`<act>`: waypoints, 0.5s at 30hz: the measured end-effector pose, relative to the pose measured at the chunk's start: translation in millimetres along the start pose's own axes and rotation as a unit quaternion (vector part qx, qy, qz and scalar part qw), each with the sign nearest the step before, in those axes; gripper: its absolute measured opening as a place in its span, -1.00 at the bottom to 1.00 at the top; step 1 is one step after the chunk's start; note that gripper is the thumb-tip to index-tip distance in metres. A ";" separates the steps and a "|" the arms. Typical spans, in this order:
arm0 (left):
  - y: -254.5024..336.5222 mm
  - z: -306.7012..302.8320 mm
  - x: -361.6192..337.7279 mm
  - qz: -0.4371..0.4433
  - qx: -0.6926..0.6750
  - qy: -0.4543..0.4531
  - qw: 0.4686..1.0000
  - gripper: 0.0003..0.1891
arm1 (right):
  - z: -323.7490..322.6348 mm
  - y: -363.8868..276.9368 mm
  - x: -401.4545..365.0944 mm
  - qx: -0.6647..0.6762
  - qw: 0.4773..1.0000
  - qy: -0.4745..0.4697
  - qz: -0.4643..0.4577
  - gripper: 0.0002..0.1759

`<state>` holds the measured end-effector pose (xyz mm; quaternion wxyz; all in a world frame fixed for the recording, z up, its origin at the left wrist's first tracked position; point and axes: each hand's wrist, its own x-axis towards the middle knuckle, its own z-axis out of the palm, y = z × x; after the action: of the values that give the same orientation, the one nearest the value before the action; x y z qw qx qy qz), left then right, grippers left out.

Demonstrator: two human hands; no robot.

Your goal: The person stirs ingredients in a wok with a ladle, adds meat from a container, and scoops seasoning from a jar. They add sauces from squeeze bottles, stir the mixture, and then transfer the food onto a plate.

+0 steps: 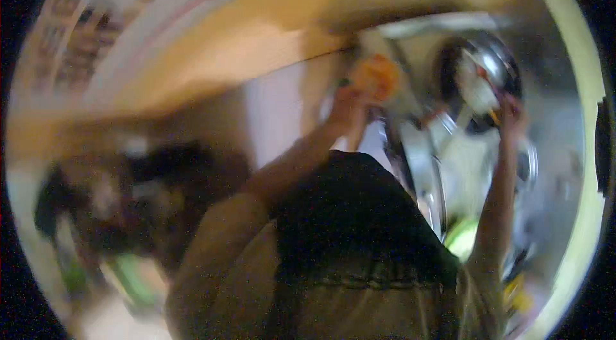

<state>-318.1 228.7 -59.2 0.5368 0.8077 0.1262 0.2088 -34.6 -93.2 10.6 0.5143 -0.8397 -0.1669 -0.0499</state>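
Note:
My left hand (351,104) is closed round a container of orange food (380,79), held up near the middle of the view. On the right, my right hand (509,112) reaches over the near edge of a dark round pan (448,64), closed on a utensil that is blurred. White food (475,86) lies in the pan, with a shiny metal surface beside it. Motion blur hides the details of both hands' fingers.
Metal trays or a sink edge (420,154) lie below the pan. A green round item (462,237) is near my right forearm. Blurred dark shapes, perhaps people, are at the left. A wall with dark lettering rises at the upper left.

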 end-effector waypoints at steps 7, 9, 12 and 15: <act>-65.6 -116.7 -154.7 -0.245 -0.023 0.218 0.944 -0.76 | 290.0 -256.7 -198.3 0.003 0.850 -0.475 -0.229 -0.79; -65.8 -156.2 -209.4 -0.246 0.038 0.243 0.938 -0.78 | 361.0 -297.3 -263.3 0.157 0.724 -0.666 -0.081 -0.75; -64.0 -206.4 -289.7 -0.426 -0.098 0.361 0.824 -0.83 | 425.7 -330.9 -329.3 0.154 0.639 -0.726 -0.201 -0.69; -170.1 -192.7 -394.1 -0.337 -0.040 0.601 0.724 -0.77 | 432.3 -359.7 -340.5 0.056 0.640 -0.682 -0.349 -0.62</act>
<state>-753.0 283.6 -230.4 0.4156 0.3951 0.6776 0.4604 -511.8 358.8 26.9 0.2446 -0.4840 -0.7539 0.3708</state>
